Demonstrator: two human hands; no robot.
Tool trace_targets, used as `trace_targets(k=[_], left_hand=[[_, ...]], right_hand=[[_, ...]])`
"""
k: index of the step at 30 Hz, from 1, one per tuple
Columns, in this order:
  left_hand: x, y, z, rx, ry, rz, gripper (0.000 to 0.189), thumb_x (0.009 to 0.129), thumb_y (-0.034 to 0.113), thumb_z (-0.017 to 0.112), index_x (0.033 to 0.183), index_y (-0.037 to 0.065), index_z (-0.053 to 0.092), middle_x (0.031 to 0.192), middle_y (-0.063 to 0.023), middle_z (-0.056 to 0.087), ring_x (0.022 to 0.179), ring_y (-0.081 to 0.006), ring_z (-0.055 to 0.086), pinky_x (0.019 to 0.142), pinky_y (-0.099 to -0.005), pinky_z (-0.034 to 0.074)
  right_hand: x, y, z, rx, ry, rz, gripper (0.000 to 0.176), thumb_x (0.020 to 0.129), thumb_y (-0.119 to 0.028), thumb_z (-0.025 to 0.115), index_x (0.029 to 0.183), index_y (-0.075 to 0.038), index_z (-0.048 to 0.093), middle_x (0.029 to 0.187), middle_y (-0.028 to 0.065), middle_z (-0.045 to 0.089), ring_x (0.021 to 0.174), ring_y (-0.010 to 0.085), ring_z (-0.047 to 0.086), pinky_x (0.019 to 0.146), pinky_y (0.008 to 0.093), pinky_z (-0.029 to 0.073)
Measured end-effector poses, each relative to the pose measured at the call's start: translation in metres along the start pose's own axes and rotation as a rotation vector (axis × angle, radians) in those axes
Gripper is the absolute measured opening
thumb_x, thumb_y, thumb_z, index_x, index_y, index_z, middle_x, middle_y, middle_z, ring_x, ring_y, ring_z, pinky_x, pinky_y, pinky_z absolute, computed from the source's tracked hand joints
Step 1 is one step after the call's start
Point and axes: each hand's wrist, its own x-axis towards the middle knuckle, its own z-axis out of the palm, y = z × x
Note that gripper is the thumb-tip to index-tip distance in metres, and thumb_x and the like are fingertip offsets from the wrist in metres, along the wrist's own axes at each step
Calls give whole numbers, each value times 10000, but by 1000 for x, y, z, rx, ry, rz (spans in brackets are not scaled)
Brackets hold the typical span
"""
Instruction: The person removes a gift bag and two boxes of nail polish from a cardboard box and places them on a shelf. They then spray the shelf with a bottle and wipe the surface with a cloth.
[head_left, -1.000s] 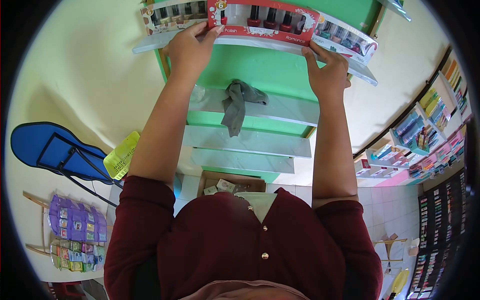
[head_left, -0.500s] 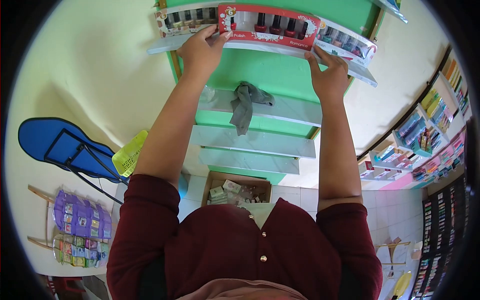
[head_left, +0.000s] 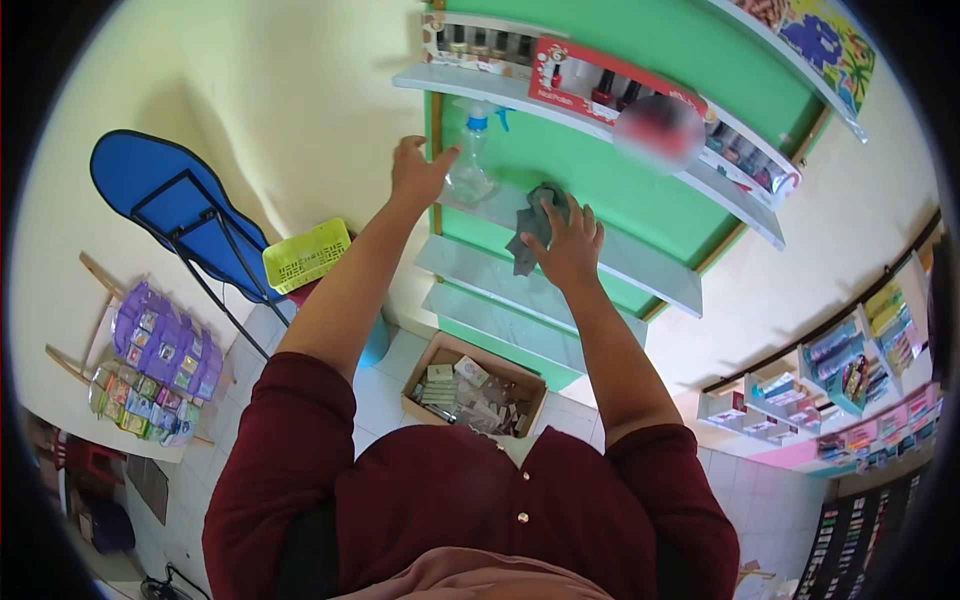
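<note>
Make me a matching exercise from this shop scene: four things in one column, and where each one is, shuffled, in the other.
Things:
1. grey cloth
2. spray bottle
3. cardboard box
4. yellow basket

Places:
A. on the floor, below the shelves
B. on a shelf, under the right hand
C. beside the blue board, by the wall
D. upright, next to the left hand

Pairs: 1-B, 2-D, 3-A, 4-C
</note>
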Motion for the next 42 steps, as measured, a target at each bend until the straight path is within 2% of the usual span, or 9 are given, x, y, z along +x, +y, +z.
trace_targets(k=[6, 17, 24, 26, 28, 32, 33, 37, 42], left_hand=[[37, 0, 17, -120, -379, 53, 947, 727, 477, 822, 1385, -76, 424, 1334, -260, 531, 1287, -324, 513, 1061, -409, 426], [87, -11, 12, -664, -788, -76, 458, 766, 243, 778, 1129, 6, 631, 995, -59, 667, 907, -148, 619, 763, -308, 467], [102, -37, -14, -582, -797, -189, 382, 780, 204, 709, 1089, -11, 647, 963, -57, 662, 868, -140, 594, 757, -303, 455], [103, -43, -18, -499, -811, -219, 426, 788, 152, 694, 1181, 2, 628, 995, -55, 668, 898, -142, 594, 793, -303, 471], [99, -32, -33, -552, -857, 82, 442, 804, 110, 653, 1233, 18, 606, 1053, -49, 656, 905, -125, 576, 776, -291, 478], [72, -53, -52, -555, -956, -11, 511, 800, 54, 608, 1309, 61, 563, 1107, -50, 642, 947, -138, 599, 770, -303, 485], [60, -62, -50, -783, -898, -245, 528, 795, 38, 597, 1320, 69, 548, 1126, -52, 636, 957, -150, 615, 758, -312, 487], [15, -87, -50, -709, -689, -544, 530, 790, 20, 580, 1313, 84, 530, 1113, -62, 639, 960, -186, 657, 714, -349, 491], [-21, -84, -40, -670, -589, -635, 250, 824, 76, 638, 1073, 52, 639, 951, -48, 642, 602, -140, 612, 544, -272, 471]], right_hand=[[-14, 10, 22, -130, -28, -4, 598, 821, -430, 726, 1376, -279, 561, 1439, 129, 517, 1328, 382, 437, 1111, 545, 306], [-26, 1, -6, -38, 83, 101, 485, 647, 25, 713, 1060, -228, 752, 989, -30, 660, 985, 249, 552, 893, 419, 398], [-59, 7, -19, 297, 305, 446, 406, 690, 133, 633, 1025, -80, 720, 1019, 129, 673, 969, 322, 637, 836, 371, 509], [-78, 26, -21, 382, 335, 563, 382, 729, 102, 661, 1091, -17, 680, 1014, 129, 668, 981, 266, 636, 843, 324, 500], [-88, 40, -21, 493, 449, 712, 365, 803, 38, 685, 1164, 20, 638, 1055, 120, 665, 990, 220, 626, 859, 302, 485], [-103, 73, -45, 1207, 729, 1125, 306, 924, -210, 653, 1184, -49, 627, 1100, 79, 649, 972, 192, 610, 774, 345, 485], [-113, 88, -49, 1449, 812, 1221, 266, 938, -245, 627, 1142, -75, 638, 1062, 63, 657, 932, 188, 611, 720, 350, 471], [-117, 107, -70, 1806, 884, 1115, 187, 957, -256, 573, 1052, -109, 638, 1004, 36, 684, 855, 161, 599, 667, 328, 426], [-122, 139, -78, 1868, 912, 1028, 210, 979, -271, 538, 1052, -102, 639, 1003, 37, 688, 821, 148, 590, 642, 308, 410]])
